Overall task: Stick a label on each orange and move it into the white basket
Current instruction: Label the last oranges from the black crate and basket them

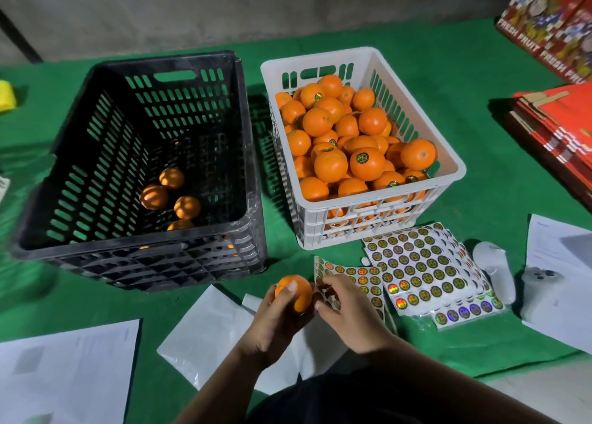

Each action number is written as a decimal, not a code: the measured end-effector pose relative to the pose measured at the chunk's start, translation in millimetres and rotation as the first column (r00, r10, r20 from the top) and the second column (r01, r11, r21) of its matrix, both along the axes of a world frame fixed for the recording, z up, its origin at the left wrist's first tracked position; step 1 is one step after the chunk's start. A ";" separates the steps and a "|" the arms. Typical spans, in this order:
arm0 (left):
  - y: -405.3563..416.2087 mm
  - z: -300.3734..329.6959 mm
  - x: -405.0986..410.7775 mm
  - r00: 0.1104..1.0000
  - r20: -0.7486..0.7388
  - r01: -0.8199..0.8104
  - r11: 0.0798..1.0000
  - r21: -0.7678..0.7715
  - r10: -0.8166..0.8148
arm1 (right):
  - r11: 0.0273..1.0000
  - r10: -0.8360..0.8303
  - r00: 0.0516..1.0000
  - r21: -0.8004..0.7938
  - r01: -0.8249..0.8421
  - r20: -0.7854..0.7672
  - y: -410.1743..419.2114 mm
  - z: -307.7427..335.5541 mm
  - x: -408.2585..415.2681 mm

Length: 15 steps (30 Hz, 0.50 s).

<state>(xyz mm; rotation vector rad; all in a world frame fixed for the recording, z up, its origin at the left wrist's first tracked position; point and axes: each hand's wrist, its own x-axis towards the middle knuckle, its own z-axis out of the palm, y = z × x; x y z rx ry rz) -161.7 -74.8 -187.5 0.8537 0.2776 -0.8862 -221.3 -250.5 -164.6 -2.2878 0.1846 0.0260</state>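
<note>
My left hand grips an orange just above the green table near its front edge. Right beside it, my right hand has its fingertips curled on the near label sheet, pinching at a label there. The white basket stands behind, heaped with several oranges, some showing round labels. To the left is the black crate, with several oranges on its floor. More label sheets are fanned out to the right of my hands.
White papers and a plastic bag lie along the front edge. Two white controllers and a paper sheet lie at the right. Red fruit boxes are stacked at the back right. A yellow object sits far left.
</note>
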 end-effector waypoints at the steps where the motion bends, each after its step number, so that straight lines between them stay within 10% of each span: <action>1: 0.1 1.3 0.5 1.000 0.000 0.006 1.000 -0.008 -0.006 | 1.000 -0.011 1.000 0.017 0.011 -0.014 0.7 0.7 1.1; 15: -4.5 6.9 -0.1 0.994 0.091 0.073 0.996 -0.057 -0.068 | 0.965 -0.046 0.989 0.251 0.080 -0.138 5.0 2.0 -1.9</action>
